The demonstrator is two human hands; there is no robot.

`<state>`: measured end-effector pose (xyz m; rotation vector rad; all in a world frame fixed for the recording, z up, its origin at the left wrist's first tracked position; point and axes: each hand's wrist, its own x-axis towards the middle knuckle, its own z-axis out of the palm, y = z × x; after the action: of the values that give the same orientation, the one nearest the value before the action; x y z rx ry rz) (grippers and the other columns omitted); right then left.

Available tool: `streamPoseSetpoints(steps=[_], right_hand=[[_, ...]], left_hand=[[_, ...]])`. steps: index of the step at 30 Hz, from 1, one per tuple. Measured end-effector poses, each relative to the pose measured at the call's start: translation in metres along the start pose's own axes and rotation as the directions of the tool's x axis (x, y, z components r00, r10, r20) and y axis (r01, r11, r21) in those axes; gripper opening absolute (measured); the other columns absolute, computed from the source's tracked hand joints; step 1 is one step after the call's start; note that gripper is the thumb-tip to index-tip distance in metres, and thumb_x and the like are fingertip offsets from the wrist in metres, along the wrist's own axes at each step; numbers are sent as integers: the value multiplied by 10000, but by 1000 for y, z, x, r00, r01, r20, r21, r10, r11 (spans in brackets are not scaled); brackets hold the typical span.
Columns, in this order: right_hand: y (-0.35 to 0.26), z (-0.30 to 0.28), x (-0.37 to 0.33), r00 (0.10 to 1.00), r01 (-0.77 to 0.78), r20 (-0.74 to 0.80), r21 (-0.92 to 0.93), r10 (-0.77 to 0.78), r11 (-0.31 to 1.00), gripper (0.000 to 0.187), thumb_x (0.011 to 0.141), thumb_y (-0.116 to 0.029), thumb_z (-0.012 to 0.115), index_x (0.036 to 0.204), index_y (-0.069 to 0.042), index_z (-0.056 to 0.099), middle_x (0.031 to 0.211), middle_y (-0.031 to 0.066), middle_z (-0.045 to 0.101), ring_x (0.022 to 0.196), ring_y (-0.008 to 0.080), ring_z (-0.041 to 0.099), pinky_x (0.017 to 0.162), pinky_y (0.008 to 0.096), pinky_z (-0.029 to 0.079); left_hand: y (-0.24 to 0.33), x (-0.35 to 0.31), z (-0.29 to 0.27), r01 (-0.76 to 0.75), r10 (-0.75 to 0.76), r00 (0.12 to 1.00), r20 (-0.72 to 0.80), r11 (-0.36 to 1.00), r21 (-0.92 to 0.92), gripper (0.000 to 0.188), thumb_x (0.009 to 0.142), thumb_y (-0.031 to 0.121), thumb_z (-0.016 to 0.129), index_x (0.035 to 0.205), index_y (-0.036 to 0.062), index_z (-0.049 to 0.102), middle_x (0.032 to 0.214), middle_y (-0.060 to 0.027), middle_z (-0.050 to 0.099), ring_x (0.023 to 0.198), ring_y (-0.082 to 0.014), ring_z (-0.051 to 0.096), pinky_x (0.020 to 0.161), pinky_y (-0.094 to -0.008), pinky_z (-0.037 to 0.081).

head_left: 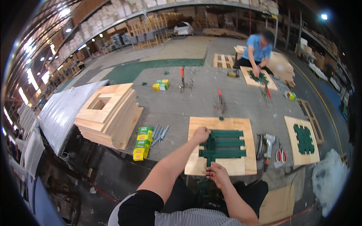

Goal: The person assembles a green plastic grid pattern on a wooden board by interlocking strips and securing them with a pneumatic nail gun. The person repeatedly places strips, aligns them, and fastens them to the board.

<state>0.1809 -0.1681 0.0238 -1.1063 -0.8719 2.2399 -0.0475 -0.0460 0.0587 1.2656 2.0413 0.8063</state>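
In front of me a square wooden panel (249, 126) lies on the grey table. Three green webbing straps (230, 143) run side to side across its middle, and another green webbing strap (210, 152) crosses them near their left ends, reaching toward my body. My left hand (202, 134) is closed at the far end of this crossing strap, its fingertips pinched by the webbing. At the panel's near edge my right hand (217, 174) pinches the same strap's near part, palm turned partly up. The strap's tail hangs below, dim against my dark clothes.
A staple gun (268, 146) and red-handled scissors (281, 156) lie right of the panel, before a finished-looking webbed panel (291, 132). Leftward are yellow-green boxes (142, 144), metal staple strips (160, 135) and stacked wooden frames (109, 116). A co-worker (258, 51) bends over another panel (249, 77).
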Motion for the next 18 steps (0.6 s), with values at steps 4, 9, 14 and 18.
streamPoseSetpoints(steps=[4, 9, 14, 18], right_hand=[[2, 0, -9, 999, 40, -31, -25, -41, 999, 564, 1052, -160, 566, 1544, 21, 358, 1156, 142, 672, 946, 240, 710, 780, 341, 559], [-2, -3, -13, 997, 23, -78, -71, -29, 997, 589, 1041, -146, 584, 1549, 32, 344, 1156, 149, 667, 918, 228, 708, 759, 325, 556], [-5, 2, -17, 997, -26, -70, -128, 17, 991, 605, 1029, -138, 613, 1546, 31, 347, 1138, 140, 667, 846, 210, 701, 712, 313, 555], [2, -1, -22, 997, -32, -75, -216, 16, 976, 616, 1023, -167, 637, 1536, 33, 361, 1116, 126, 673, 826, 191, 698, 674, 297, 549]], left_hand=[[-4, 10, -16, -265, 213, 945, 247, 944, 198, 450, 942, 114, 634, 1387, 58, 595, 1147, -198, 709, 857, -266, 731, 759, -394, 597], [12, 0, -5, -278, 205, 938, 279, 928, 250, 792, 836, 139, 785, 1542, 79, 431, 1289, -215, 665, 1163, -326, 663, 962, -425, 548], [19, 10, 5, -209, 204, 978, 47, 954, 213, 802, 818, 202, 829, 1516, 58, 462, 1262, -221, 681, 1174, -348, 661, 987, -435, 538], [20, 28, 9, -201, 176, 977, 119, 948, 246, 590, 827, 223, 830, 1350, 32, 635, 1107, -209, 732, 1086, -345, 696, 933, -436, 553]])
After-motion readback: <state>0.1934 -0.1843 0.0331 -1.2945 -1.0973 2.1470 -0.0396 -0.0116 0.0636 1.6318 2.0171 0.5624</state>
